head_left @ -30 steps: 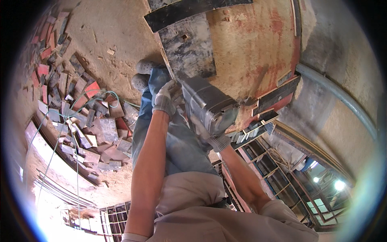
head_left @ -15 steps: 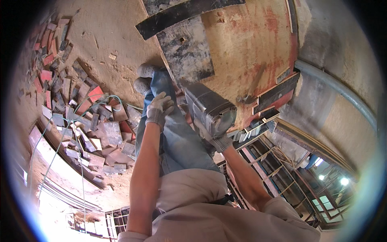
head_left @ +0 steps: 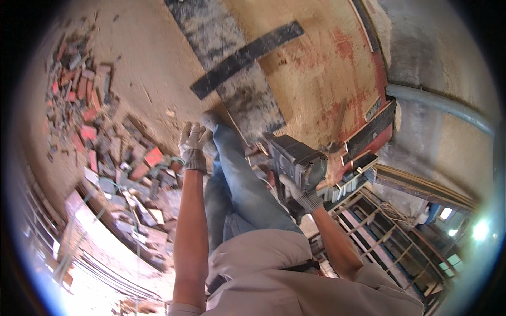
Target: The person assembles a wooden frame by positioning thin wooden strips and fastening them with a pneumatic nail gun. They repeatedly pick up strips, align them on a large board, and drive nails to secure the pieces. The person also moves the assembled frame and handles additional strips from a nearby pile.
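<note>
From here, my left hand (head_left: 194, 141) is spread, empty; my right hand (head_left: 294, 188) (grip hidden, can't tell) meets the box (head_left: 296, 154) just beyond, which poor support could tip.

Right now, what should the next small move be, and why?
I'd probably bring the left hand toward the near end of the black strip. That hand is open and appears empty, while the strip lies across the mottled dark panel with that end jutting past its edge. The right hand is at the dark boxy machine; its grip is partly hidden.
</note>
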Demonstrator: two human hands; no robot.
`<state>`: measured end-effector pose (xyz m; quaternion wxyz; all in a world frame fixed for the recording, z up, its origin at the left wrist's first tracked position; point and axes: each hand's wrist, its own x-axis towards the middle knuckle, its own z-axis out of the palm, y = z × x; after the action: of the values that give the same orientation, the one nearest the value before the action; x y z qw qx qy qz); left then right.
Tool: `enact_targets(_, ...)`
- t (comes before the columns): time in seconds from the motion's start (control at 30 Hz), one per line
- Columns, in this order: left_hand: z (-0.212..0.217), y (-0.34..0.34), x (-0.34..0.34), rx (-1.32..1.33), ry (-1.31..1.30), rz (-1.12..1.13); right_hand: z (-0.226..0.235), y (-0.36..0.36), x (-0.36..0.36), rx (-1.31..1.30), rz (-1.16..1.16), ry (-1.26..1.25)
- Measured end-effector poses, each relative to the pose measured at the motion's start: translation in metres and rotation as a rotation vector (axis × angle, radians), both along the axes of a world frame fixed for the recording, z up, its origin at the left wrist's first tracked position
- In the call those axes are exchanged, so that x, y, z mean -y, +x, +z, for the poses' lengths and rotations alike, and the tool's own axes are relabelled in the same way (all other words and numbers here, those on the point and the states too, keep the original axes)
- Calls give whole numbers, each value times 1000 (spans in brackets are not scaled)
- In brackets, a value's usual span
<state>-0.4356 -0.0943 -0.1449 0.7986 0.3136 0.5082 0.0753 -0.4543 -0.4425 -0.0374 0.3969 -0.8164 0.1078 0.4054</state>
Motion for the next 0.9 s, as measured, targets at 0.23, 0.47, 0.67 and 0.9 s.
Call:
enact_targets(0.23,24,125,-54,-60,174,-286,-1,29,-28,-4,-53,-263)
enact_targets(0.47,105,160,-32,17,-742,-679,-6,18,-69,-48,-273,-258)
enact_targets(0.67,190,224,-4,59,-989,-844,-13,-10,-123,385,-484,-262)
enact_targets(0.9,241,256,51,16,-926,-1319,34,-39,-181,219,-1212,70)
